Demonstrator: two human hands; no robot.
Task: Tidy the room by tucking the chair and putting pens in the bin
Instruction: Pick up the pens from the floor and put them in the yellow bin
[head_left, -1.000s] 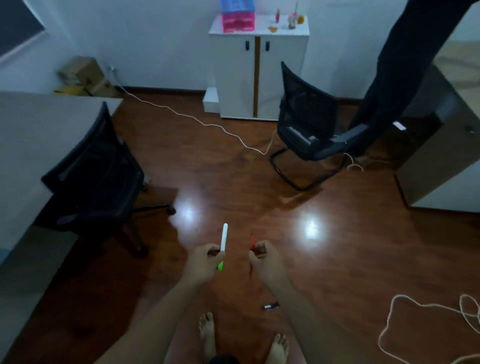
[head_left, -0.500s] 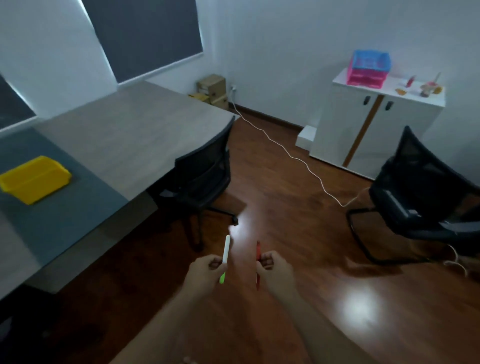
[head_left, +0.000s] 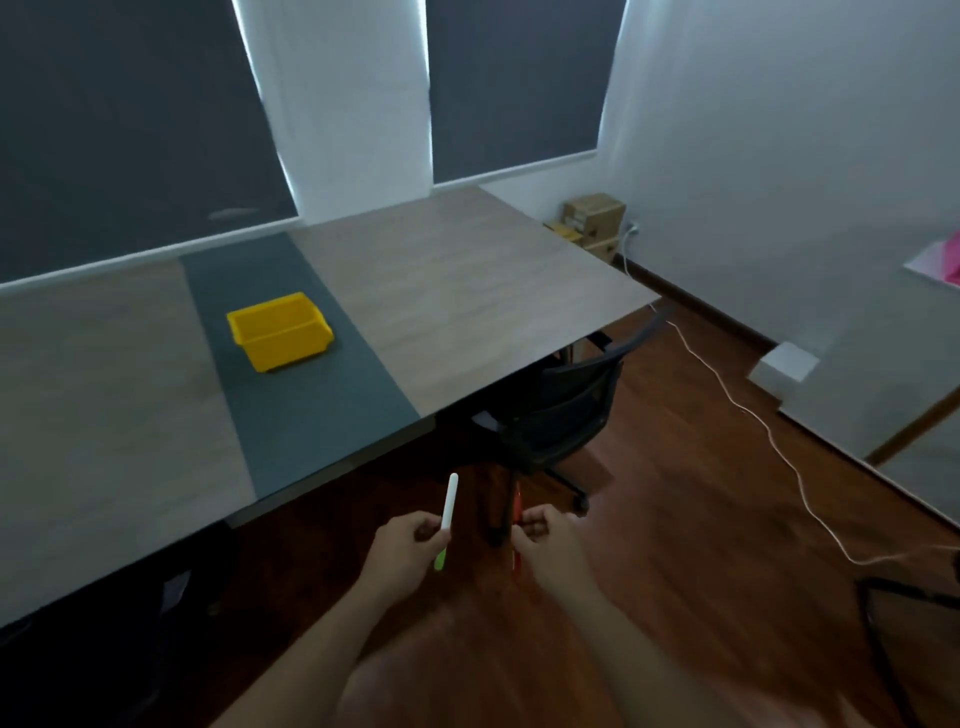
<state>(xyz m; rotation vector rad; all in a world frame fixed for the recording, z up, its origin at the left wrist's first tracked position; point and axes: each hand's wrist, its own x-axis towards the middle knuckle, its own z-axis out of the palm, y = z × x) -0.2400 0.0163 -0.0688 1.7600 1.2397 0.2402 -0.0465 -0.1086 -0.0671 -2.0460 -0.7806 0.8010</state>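
My left hand (head_left: 410, 543) is closed around a white pen with a green tip (head_left: 449, 506), held upright. My right hand (head_left: 545, 538) grips a red pen (head_left: 517, 512), also upright. Both hands hover over the wooden floor near the desk's front edge. A yellow bin (head_left: 280, 330) sits open on the dark grey strip of the desk (head_left: 467, 291), well ahead and left of my hands. A black mesh office chair (head_left: 566, 410) stands at the desk's right corner, its seat partly under the desktop.
A white cable (head_left: 769, 431) runs across the floor on the right toward cardboard boxes (head_left: 592, 218) in the corner. A white cabinet (head_left: 904, 374) stands at right, another black chair's frame (head_left: 909, 613) at bottom right. Dark blinds cover the windows.
My view has swung left and up from the floor and cabinet to the desk and yellow bin. Both hands keep their pens and hold the same pose.
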